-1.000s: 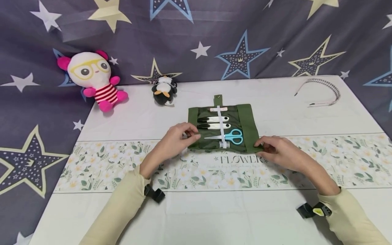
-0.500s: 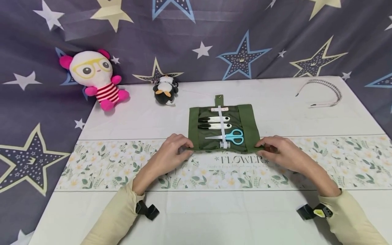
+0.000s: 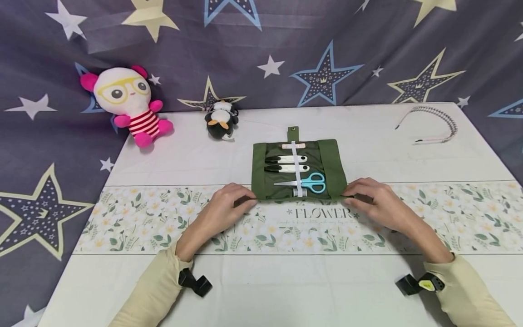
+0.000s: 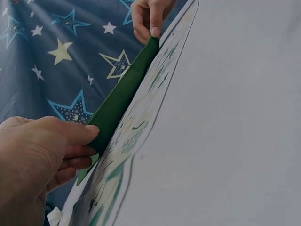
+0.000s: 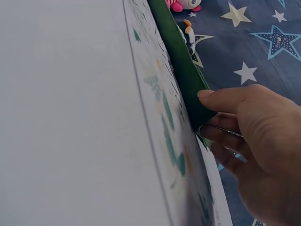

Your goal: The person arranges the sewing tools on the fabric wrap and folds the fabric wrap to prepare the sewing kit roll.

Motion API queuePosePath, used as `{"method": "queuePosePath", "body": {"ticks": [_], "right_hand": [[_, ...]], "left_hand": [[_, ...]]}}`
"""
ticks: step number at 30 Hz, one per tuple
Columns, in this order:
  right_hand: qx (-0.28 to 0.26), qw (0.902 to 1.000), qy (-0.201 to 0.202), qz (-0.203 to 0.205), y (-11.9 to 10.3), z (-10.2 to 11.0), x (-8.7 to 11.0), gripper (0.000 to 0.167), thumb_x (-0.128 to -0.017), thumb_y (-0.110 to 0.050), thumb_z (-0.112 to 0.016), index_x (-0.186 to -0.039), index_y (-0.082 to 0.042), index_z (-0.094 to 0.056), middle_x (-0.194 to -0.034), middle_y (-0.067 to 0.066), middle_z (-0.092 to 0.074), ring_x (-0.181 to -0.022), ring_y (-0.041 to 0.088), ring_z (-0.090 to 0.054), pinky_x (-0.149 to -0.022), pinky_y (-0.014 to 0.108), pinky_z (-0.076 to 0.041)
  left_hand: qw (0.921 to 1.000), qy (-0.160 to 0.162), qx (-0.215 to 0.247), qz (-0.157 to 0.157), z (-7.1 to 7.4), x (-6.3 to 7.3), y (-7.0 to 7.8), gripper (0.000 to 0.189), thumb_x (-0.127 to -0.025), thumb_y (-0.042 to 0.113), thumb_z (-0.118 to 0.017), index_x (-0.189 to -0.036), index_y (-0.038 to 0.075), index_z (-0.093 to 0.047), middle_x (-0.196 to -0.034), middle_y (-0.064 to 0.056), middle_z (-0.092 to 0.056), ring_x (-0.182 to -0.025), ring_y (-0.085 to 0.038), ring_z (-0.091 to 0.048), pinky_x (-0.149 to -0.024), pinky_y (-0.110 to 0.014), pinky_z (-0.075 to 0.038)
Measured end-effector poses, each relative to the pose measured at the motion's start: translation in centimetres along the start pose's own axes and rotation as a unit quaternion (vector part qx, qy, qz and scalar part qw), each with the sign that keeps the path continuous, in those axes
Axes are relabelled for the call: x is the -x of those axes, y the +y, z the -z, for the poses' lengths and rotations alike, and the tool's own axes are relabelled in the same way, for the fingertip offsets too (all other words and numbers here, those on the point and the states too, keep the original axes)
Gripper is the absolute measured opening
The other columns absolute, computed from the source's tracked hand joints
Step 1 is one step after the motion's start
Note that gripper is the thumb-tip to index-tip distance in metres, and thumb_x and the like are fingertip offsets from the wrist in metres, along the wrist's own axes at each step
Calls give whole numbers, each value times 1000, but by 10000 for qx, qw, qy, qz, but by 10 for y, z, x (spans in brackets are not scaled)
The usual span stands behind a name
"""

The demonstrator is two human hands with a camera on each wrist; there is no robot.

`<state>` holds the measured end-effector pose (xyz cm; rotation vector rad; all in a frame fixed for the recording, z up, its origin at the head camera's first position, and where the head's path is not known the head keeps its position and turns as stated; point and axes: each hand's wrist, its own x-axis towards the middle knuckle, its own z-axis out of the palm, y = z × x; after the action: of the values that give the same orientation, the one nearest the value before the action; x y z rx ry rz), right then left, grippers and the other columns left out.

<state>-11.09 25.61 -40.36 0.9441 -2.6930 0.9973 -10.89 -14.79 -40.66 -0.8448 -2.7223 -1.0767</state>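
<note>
A green fabric sewing kit pouch (image 3: 333,165) lies unfolded on the table, its snap tab (image 3: 293,133) pointing to the far side. A white elastic strap across it holds light-blue-handled scissors (image 3: 314,183), two white-and-black tools (image 3: 288,168) of unclear kind, a small spool (image 3: 300,192) and a pale narrow item (image 3: 293,146). My left hand (image 3: 229,204) pinches the near left corner. At the near right corner, my right hand (image 3: 377,200) pinches the fabric between thumb and fingers. In both wrist views the near edge of the pouch (image 4: 123,94) is raised off the table.
A pink-and-white plush toy (image 3: 130,104) leans at the back left, beside a small penguin plush (image 3: 221,120). A headband (image 3: 437,120) lies at the back right. The table (image 3: 306,290) has a flower-printed band, and a starry curtain (image 3: 245,50) hangs behind.
My left hand has moved left and down from over the pouch's left part and taken hold of its near left corner. The near edge has risen slightly. My right hand stays at its corner.
</note>
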Motion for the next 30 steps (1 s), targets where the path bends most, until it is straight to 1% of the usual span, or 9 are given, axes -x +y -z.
{"method": "queuePosePath", "body": {"ticks": [3, 5, 11, 14, 17, 22, 24, 27, 30], "right_hand": [[-11, 9999, 120, -29, 1, 0, 0, 21, -89, 1, -80, -102, -15, -80, -108, -4, -73, -104, 21, -68, -86, 20, -51], [27, 9998, 168, -44, 1, 0, 1, 22, -89, 1, -80, -103, -15, -80, -106, -4, -74, -103, 21, -69, -87, 18, -50], [162, 9996, 248, -28, 2, 0, 0, 21, -88, 3, -79, -102, -12, -80, -104, -2, -75, -100, 22, -70, -86, 21, -52], [180, 9994, 296, -18, 4, 0, -2, 19, -89, 5, -77, -102, -10, -79, -103, 0, -75, -97, 22, -70, -83, 24, -53], [82, 9994, 327, -41, 5, -1, -4, 18, -92, 5, -75, -103, -9, -78, -103, 0, -74, -93, 19, -69, -80, 24, -53], [-244, 9989, 393, -38, 8, -3, -7, 17, -94, 6, -71, -102, -7, -77, -105, 1, -72, -92, 13, -66, -78, 18, -51], [-351, 9986, 386, -124, 9, -4, -8, 16, -96, 5, -70, -103, -7, -77, -104, 2, -73, -89, 11, -65, -75, 19, -50], [-519, 9974, 333, -386, 10, -4, -11, 13, -99, 1, -67, -105, -5, -77, -97, 2, -73, -79, 10, -63, -68, 21, -49], [-689, 9948, 272, -702, 11, -3, -14, 12, -103, -4, -64, -105, -5, -76, -87, 2, -70, -69, 12, -57, -61, 23, -46]], "left_hand": [[9999, 72, -12, 79, -1, 0, 0, 9, -97, 16, -76, -103, 12, -80, -104, -1, -76, -104, -22, -68, -93, -43, -54], [9999, 116, -14, 124, -1, 0, 1, 8, -97, 16, -76, -103, 12, -80, -104, -2, -76, -103, -22, -69, -93, -43, -54], [9994, 201, 67, 288, -2, -1, 1, 9, -97, 17, -75, -103, 11, -80, -107, -5, -76, -106, -25, -69, -94, -45, -55], [9988, 235, 160, 402, -2, -2, 1, 10, -98, 17, -74, -103, 11, -80, -105, -5, -76, -104, -24, -70, -92, -45, -55], [9978, 298, 273, 521, -2, -4, 2, 10, -100, 17, -73, -103, 10, -79, -101, -4, -76, -98, -22, -71, -88, -44, -56], [9951, 390, 545, 723, -2, -8, 2, 9, -101, 15, -71, -104, 8, -76, -94, -2, -76, -89, -18, -73, -82, -41, -58], [9938, 405, 660, 802, -2, -10, 2, 8, -100, 13, -71, -103, 7, -76, -92, -2, -76, -87, -17, -73, -81, -39, -59], [9916, 399, 813, 925, 0, -13, 1, 7, -100, 11, -70, -100, 5, -75, -88, -3, -76, -81, -17, -73, -78, -38, -59], [9890, 341, 870, 1145, 2, -18, 2, 10, -102, 14, -68, -99, 6, -73, -83, -2, -73, -70, -15, -66, -70, -35, -54]]}}
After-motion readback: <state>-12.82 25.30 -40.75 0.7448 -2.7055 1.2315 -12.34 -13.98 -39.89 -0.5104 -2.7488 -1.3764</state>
